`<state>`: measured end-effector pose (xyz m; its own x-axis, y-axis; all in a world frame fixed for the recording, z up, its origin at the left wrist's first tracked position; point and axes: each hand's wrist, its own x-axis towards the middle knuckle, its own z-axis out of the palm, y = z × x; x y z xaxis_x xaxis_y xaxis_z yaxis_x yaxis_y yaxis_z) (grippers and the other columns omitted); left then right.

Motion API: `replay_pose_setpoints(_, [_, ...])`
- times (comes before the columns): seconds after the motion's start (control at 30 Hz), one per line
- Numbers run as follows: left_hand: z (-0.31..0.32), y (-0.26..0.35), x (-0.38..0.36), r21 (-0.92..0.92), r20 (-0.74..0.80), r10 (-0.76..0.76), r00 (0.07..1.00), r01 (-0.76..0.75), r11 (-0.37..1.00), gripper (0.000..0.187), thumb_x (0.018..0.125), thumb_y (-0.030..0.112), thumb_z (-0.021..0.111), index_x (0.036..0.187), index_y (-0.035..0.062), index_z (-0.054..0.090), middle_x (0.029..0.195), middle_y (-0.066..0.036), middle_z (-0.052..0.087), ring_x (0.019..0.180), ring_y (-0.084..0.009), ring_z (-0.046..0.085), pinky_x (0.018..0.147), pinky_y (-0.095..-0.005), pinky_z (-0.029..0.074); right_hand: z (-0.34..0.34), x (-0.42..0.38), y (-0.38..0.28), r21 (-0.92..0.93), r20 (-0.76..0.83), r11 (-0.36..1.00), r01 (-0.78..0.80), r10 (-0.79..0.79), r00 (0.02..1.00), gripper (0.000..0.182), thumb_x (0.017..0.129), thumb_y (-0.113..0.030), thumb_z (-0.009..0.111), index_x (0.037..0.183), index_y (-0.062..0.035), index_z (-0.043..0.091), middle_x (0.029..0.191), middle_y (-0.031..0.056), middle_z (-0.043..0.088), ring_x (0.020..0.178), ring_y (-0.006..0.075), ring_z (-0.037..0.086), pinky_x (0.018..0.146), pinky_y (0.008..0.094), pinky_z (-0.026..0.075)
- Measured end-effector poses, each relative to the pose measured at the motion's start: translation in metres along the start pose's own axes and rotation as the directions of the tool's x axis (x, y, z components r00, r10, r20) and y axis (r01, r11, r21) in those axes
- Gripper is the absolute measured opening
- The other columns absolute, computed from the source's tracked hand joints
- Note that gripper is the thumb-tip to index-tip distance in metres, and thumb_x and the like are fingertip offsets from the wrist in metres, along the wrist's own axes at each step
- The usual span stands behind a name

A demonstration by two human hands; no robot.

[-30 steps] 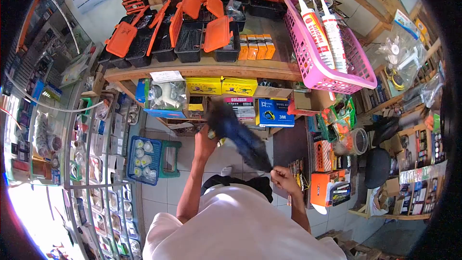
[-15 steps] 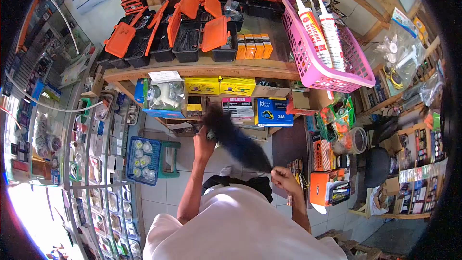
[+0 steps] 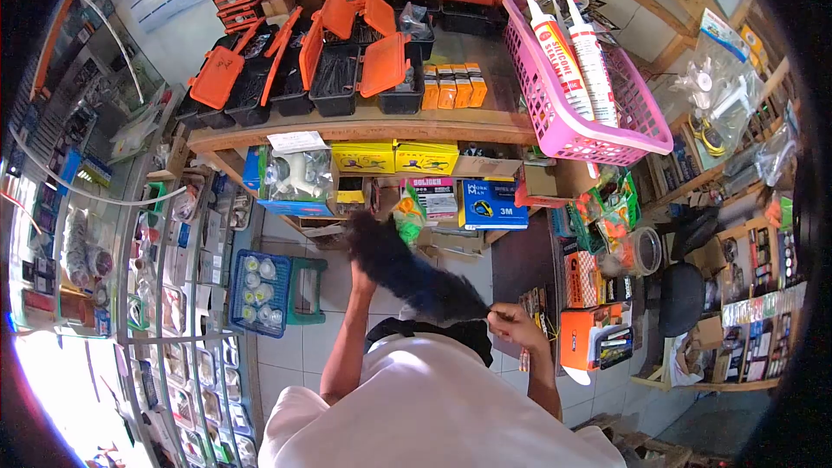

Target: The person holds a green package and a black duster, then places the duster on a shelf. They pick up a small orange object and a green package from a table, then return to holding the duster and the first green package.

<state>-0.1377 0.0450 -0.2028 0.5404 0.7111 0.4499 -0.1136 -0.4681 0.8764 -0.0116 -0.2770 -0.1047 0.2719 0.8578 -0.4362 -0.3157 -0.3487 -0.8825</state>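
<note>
A dark feather duster point(image 3: 416, 282) slants across the middle of the view, its bushy end at the upper left. My right hand point(image 3: 513, 328) is closed around its thin end at the lower right. Behind the bushy end, my left hand point(image 3: 362, 282) is mostly hidden, so its fingers do not show. Just beyond the duster, a green and orange packet point(image 3: 408, 215) stands upright in front of a pink and white box point(image 3: 429, 195).
Orange-lidded black boxes point(image 3: 335, 78) and a pink basket point(image 3: 598, 134) with sealant tubes sit on the wooden counter point(image 3: 373, 128). A blue basket point(image 3: 261, 293) stands at left, beside a green stool point(image 3: 305, 292). Glass shelving lines the left side.
The duster's bushy end has moved left and down, now covering my left hand's fingers. The green and orange packet has come into view above the duster. My right hand stays closed on the thin end.
</note>
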Motion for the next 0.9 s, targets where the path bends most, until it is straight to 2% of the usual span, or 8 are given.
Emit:
replay_pose_setpoints(0.07, [-0.002, 0.03, 0.012, -0.207, 0.073, -0.419, 0.905, 0.425, 0.881, 0.026, 0.082, 0.002, 0.061, 0.108, -0.0017, 0.06, 0.095, -0.005, 0.066, 0.086, -0.0185, 0.062, 0.078, -0.0283, 0.048, 0.01, 0.003, -0.005, 0.018, -0.151, 0.999, 0.048, -0.044, 0.988, 0.03, 0.098, -0.022, 0.053, 0.072, -0.0072, 0.047, 0.057, -0.0063, 0.034, 0.048, 0.0034, 0.03, 0.043, 0.022, 0.025])
replay_pose_setpoints(0.23, [0.01, 0.059, 0.012, -0.663, -0.106, -0.485, 0.868, 0.302, 0.685, 0.027, 0.085, 0.001, 0.062, 0.111, -0.0022, 0.058, 0.096, -0.001, 0.064, 0.084, -0.0166, 0.059, 0.077, -0.028, 0.048, 0.004, 0.019, 0.027, -0.147, -0.087, 0.979, 0.144, -0.158, 0.984, 0.028, 0.095, -0.017, 0.057, 0.071, -0.0081, 0.043, 0.056, -0.0044, 0.039, 0.047, 0.0029, 0.034, 0.042, 0.0217, 0.029])
replay_pose_setpoints(0.3, [0.007, 0.064, 0.009, -0.218, -0.06, -0.362, 0.93, 0.342, 0.914, 0.028, 0.08, 0.003, 0.069, 0.107, -0.0009, 0.06, 0.099, -0.006, 0.065, 0.088, -0.0181, 0.06, 0.078, -0.0312, 0.048, 0.016, 0.027, 0.033, -0.134, -0.102, 0.959, 0.249, -0.263, 0.959, 0.026, 0.094, -0.016, 0.057, 0.073, -0.0085, 0.043, 0.055, -0.003, 0.042, 0.045, 0.0029, 0.037, 0.041, 0.0207, 0.031])
replay_pose_setpoints(0.37, [0.01, 0.088, 0.004, 0.083, -0.016, -0.271, 0.963, 0.271, 0.959, 0.027, 0.076, 0.002, 0.072, 0.101, 0.0009, 0.062, 0.098, -0.013, 0.064, 0.088, -0.0226, 0.062, 0.077, -0.0339, 0.049, 0.042, 0.036, 0.025, -0.069, -0.394, 0.871, 0.486, -0.471, 0.789, 0.026, 0.087, -0.006, 0.062, 0.072, -0.0069, 0.041, 0.059, -0.003, 0.048, 0.052, 0.0024, 0.046, 0.046, 0.0217, 0.039])
replay_pose_setpoints(0.43, [0.017, 0.104, 0.002, 0.209, 0.051, 0.203, 0.978, -0.209, 0.955, 0.027, 0.069, 0.004, 0.068, 0.095, 0.0067, 0.064, 0.098, -0.01, 0.063, 0.091, -0.0269, 0.059, 0.08, -0.0376, 0.045, 0.051, 0.039, 0.014, -0.118, -0.473, 0.869, 0.48, -0.474, 0.742, 0.023, 0.085, -0.006, 0.064, 0.074, -0.006, 0.043, 0.06, -0.0022, 0.051, 0.053, 0.003, 0.048, 0.047, 0.0219, 0.04])
replay_pose_setpoints(0.5, [0.022, 0.128, -0.001, 0.241, 0.143, 0.42, 0.896, -0.443, 0.863, 0.024, 0.067, 0.011, 0.063, 0.091, 0.0109, 0.066, 0.102, -0.006, 0.063, 0.098, -0.0249, 0.056, 0.081, -0.0394, 0.042, 0.062, 0.04, -0.01, -0.139, -0.584, 0.864, 0.483, -0.466, 0.665, 0.015, 0.08, -0.007, 0.069, 0.082, -0.002, 0.055, 0.066, -0.001, 0.056, 0.054, 0.0038, 0.05, 0.046, 0.0223, 0.041])
replay_pose_setpoints(0.83, [0.039, 0.14, -0.014, 0.235, 0.239, 0.522, 0.819, -0.571, 0.787, 0.028, 0.067, 0.016, 0.061, 0.093, 0.0165, 0.071, 0.112, 0.0, 0.063, 0.104, -0.0216, 0.054, 0.09, -0.043, 0.038, 0.081, 0.051, -0.079, -0.147, -0.607, 0.883, 0.445, -0.436, 0.665, 0.02, 0.079, -0.013, 0.075, 0.089, 0.0001, 0.063, 0.071, -0.0025, 0.06, 0.063, 0.002, 0.048, 0.054, 0.0194, 0.039])
replay_pose_setpoints(0.9, [0.037, 0.141, -0.015, 0.229, 0.242, 0.498, 0.833, -0.547, 0.805, 0.026, 0.065, 0.016, 0.062, 0.089, 0.0169, 0.072, 0.113, 0.0, 0.063, 0.105, -0.0214, 0.053, 0.092, -0.0442, 0.037, 0.075, 0.06, -0.074, -0.364, -0.584, 0.829, 0.424, -0.558, 0.59, 0.023, 0.078, -0.016, 0.076, 0.089, -0.0002, 0.063, 0.068, -0.0035, 0.058, 0.06, 0.0016, 0.045, 0.052, 0.0194, 0.038])
